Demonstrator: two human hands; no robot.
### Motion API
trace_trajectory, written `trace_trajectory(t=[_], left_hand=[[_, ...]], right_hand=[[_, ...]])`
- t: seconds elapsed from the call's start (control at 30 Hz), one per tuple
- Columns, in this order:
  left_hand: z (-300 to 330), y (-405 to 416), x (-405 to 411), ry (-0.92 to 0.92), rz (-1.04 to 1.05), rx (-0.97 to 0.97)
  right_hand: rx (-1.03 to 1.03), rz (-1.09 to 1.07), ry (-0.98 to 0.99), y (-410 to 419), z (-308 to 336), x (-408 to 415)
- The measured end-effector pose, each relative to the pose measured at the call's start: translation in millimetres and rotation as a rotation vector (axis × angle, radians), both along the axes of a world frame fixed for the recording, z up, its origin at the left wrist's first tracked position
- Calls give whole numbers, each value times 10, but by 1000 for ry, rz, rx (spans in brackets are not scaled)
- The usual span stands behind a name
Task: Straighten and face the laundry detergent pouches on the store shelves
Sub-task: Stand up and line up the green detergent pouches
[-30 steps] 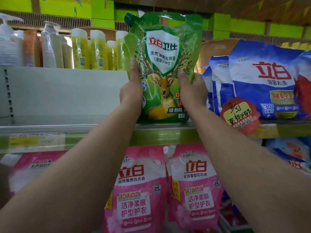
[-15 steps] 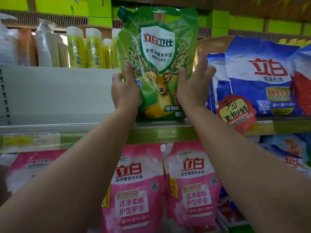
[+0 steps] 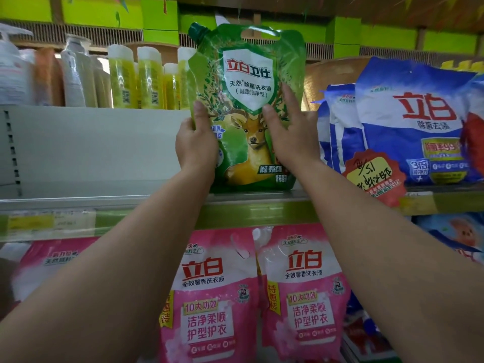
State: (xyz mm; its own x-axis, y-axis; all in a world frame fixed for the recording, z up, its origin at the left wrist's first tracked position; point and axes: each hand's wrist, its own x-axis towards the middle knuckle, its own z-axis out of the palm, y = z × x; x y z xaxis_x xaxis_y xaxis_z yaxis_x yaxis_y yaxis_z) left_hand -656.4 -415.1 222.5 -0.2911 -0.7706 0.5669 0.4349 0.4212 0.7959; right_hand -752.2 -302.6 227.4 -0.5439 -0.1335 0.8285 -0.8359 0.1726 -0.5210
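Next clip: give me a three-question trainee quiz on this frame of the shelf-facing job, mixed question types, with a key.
1. True or false: the green pouch stands upright on the shelf edge with its printed front toward the camera.
2. Multiple choice: what does the right hand do? A) lies with straight fingers against the green pouch's front B) grips a blue bag C) hangs idle below the shelf
3. Fill in: the left hand holds the green pouch by its ____ edge, thumb on the front.

Key: 1 true; 2 A; 3 left
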Motion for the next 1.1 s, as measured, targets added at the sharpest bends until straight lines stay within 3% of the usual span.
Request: trace_trajectory(t=[0.3,0.63,0.83,1.1], left_hand=[[-25,67,43,47,-27,33],[-61,144,148,39,68,3],[-111,167,329,16,99,-86],[-106,-39,811,31,202,-223]], right_hand=[[-16,-53,75,28,11,91],[-154,-327,312,63,46,401],[-108,-34,447,-105,-67,701],[-93,115,519,-479,-112,1165]])
